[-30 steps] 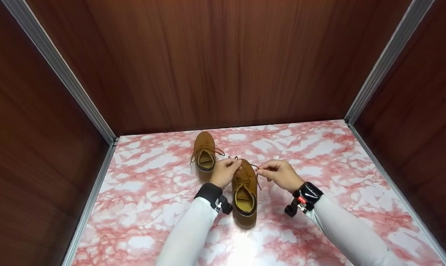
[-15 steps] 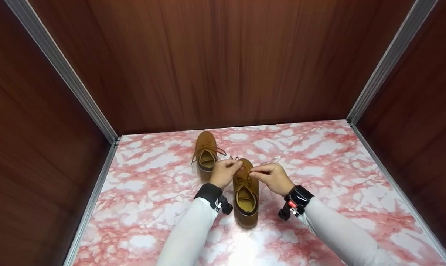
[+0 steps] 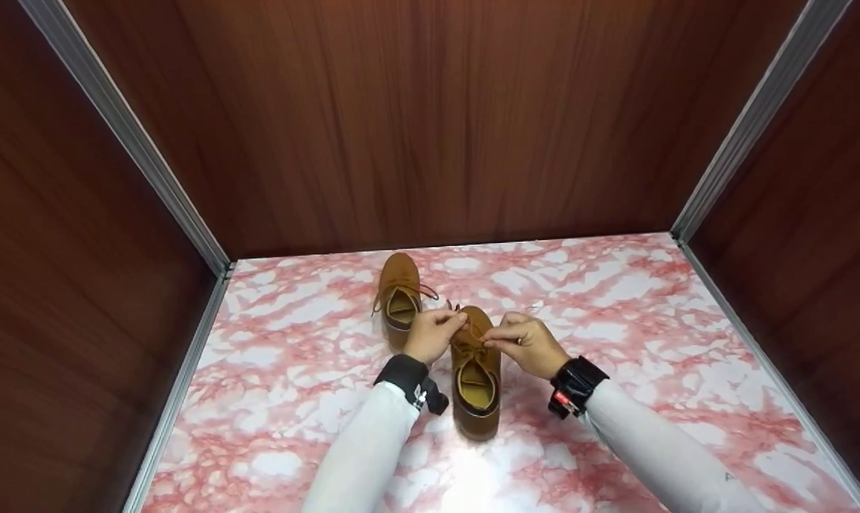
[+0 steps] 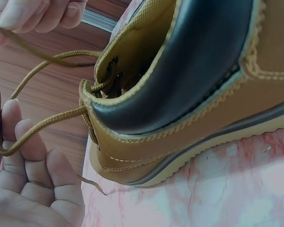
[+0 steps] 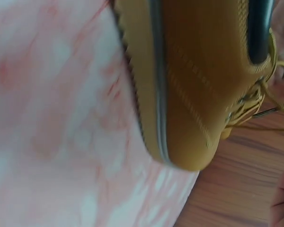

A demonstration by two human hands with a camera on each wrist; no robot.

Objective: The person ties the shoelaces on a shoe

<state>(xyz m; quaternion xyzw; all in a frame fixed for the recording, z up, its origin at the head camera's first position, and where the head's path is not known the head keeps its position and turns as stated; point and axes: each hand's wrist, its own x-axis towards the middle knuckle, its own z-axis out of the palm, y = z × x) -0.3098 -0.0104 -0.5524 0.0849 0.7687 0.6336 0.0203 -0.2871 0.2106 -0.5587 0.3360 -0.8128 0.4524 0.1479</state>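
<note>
A tan lace-up shoe (image 3: 477,425) with a dark padded collar stands upright on the floor, its toe pointing away from me. My left hand (image 3: 430,335) is over the left side of its toe, pinching a looped shoelace (image 4: 49,120) between thumb and index finger. From the right, my right hand (image 3: 531,345) reaches above the laces and pinches another stretch of shoelace. In the left wrist view the right fingers (image 4: 42,14) show at the top, that lace running from them. The right wrist view cuts off both hands at its right edge.
A matching tan shoe (image 3: 400,269) stands farther back to the left, its laces loose. The floor surface (image 3: 615,399) is pink-and-white marbled. Dark wood-grain panels (image 3: 430,128) with metal corner strips (image 3: 144,149) rise at the back and both sides.
My right hand has moved left, from beside the shoe to over its laces, bringing its shoelace across towards the left hand. The left hand has stayed almost in place, still pinching.
</note>
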